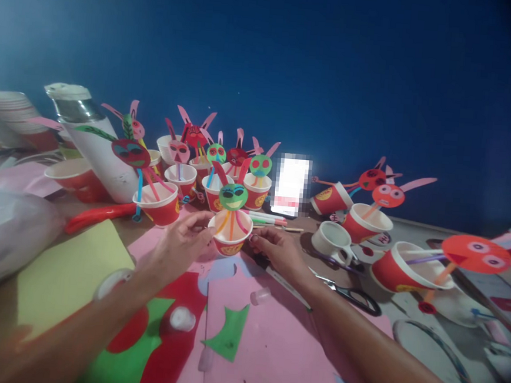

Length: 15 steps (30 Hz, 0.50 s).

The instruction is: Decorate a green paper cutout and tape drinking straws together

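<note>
A red and white paper cup (228, 247) stands upright before me, with a green paper face (233, 197) rising over it. The face has dark eyes, a yellow smile and red ears; orange, yellow and pink paper strips (231, 225) run down from it into the cup. At the left rim, my left hand (185, 239) closes on the cup, some fingertips hidden behind it. My right hand (277, 249) is closed at the opposite side, its fingertips pinched by the rim near a small pink bit. Whether that bit belongs to a strip, I cannot tell.
Several similar cup figures (157, 204) stand behind and to the right. Pink paper (270, 346), a green scrap (230, 331), scissors (353, 296), a white mug (332, 242) and a lit phone (291, 182) surround the hands. A flask (104, 144) leans at left.
</note>
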Motion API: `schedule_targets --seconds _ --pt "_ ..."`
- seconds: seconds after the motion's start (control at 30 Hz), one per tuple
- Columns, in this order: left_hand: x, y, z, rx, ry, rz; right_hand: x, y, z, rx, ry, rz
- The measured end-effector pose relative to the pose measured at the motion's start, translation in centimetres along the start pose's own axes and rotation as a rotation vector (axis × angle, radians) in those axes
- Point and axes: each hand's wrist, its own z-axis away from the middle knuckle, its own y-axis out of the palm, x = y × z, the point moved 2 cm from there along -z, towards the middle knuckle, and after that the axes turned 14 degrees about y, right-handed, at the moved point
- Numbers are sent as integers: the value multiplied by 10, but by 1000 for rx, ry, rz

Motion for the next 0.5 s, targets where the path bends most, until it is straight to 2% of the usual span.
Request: schedule_targets --seconds 0.07,0.13,0.2,0.23,0.3,0.33,0.4,0.43,0.5 --pt "-1 -3 0 3 4 -39 -1 0 -1 3 -13 12" --pt "-7 -13 2 -60 68 -173 -3 0 -3 11 -30 16" --pt "-21 -23 5 -149 257 -391 -6 1 -5 24 -53 14" --pt "-32 -25 7 -155 435 -497 -7 1 -6 32 -66 15" --pt "-57 -19 11 -41 783 -633 -9 1 -7 41 -96 20" --pt "-69 -10 12 97 905 -688 -9 1 -7 41 -112 27" --pt "-87 12 9 327 1015 -804 -8 0 -4 34 -147 44" --pt "-92 26 6 459 1023 -884 -7 -1 -3 27 -168 56" --pt "-97 50 -2 598 1029 -1035 -7 -2 0 13 -211 79"
